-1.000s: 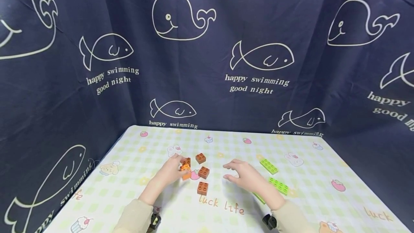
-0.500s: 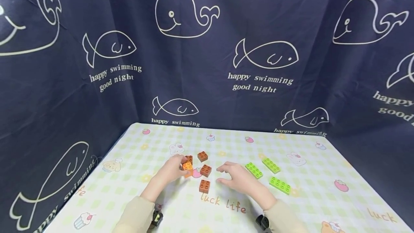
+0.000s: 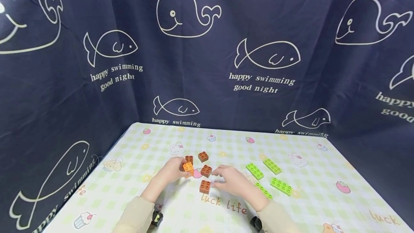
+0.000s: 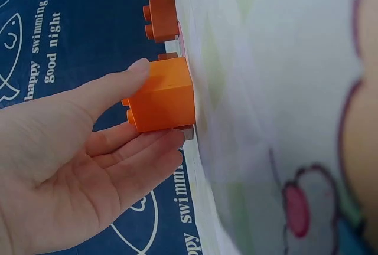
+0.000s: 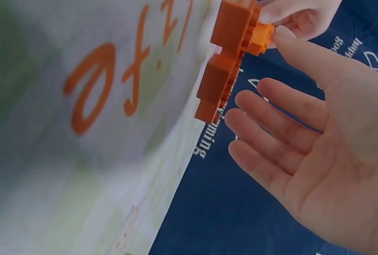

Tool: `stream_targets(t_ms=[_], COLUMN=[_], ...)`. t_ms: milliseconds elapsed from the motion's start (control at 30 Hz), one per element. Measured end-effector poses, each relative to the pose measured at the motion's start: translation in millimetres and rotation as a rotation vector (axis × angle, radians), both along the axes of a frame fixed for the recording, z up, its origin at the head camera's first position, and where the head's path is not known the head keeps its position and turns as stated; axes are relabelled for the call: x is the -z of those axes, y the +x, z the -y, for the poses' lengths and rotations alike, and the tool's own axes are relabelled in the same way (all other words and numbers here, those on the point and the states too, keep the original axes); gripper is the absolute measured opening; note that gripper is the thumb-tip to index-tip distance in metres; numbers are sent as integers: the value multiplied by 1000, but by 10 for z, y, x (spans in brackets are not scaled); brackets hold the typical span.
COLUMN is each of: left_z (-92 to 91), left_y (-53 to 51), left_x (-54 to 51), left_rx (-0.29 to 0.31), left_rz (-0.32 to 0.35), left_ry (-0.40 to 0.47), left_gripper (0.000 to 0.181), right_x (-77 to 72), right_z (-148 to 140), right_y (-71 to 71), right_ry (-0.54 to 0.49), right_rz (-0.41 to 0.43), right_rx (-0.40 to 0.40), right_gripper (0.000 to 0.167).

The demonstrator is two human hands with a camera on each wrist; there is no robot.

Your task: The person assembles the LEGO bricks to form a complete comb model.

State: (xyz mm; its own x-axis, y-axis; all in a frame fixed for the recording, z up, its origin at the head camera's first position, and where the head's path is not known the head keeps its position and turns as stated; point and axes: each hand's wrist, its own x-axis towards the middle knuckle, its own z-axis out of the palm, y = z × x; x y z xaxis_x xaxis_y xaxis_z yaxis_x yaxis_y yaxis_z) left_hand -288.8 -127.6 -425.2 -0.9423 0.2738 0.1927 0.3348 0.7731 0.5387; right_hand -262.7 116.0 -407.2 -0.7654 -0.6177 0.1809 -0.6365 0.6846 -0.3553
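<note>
Left hand (image 3: 173, 170): pinches orange studded brick (image 3: 188, 167)
Right hand (image 3: 233, 181): fingers free, loosely extended; brown four-stud bricks (image 3: 206, 171) at nine o'clock
Lime bricks (image 3: 281, 186): four, right hand's three o'clock

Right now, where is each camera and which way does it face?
Head: on the head, facing forward and down over the checked tablecloth; left hand, right hand and cream sleeves show.
Left wrist: worn there, facing the orange toy brick; left hand shows, right hand barely.
Right wrist: worn there, facing the brown toy bricks; right hand near, left hand beyond.
Both wrist views share the orange toy brick.
</note>
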Motion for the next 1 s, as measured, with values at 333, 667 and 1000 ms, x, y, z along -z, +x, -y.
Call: stream_targets(t_ms=[333, 667, 1000], left_z=[20, 46, 20], left_y=[68, 50, 36], left_x=[-25, -12, 0], left_rx=[-11, 9, 50], left_rz=[45, 56, 31], left_ry=[-7, 0, -7], left_gripper=[31, 40, 41], right_x=[7, 56, 54], right_z=[175, 264, 268], right_y=[13, 7, 7], right_ry=[12, 65, 130], right_rz=[14, 22, 34], right_rx=[-35, -11, -16], right_gripper=[36, 43, 37])
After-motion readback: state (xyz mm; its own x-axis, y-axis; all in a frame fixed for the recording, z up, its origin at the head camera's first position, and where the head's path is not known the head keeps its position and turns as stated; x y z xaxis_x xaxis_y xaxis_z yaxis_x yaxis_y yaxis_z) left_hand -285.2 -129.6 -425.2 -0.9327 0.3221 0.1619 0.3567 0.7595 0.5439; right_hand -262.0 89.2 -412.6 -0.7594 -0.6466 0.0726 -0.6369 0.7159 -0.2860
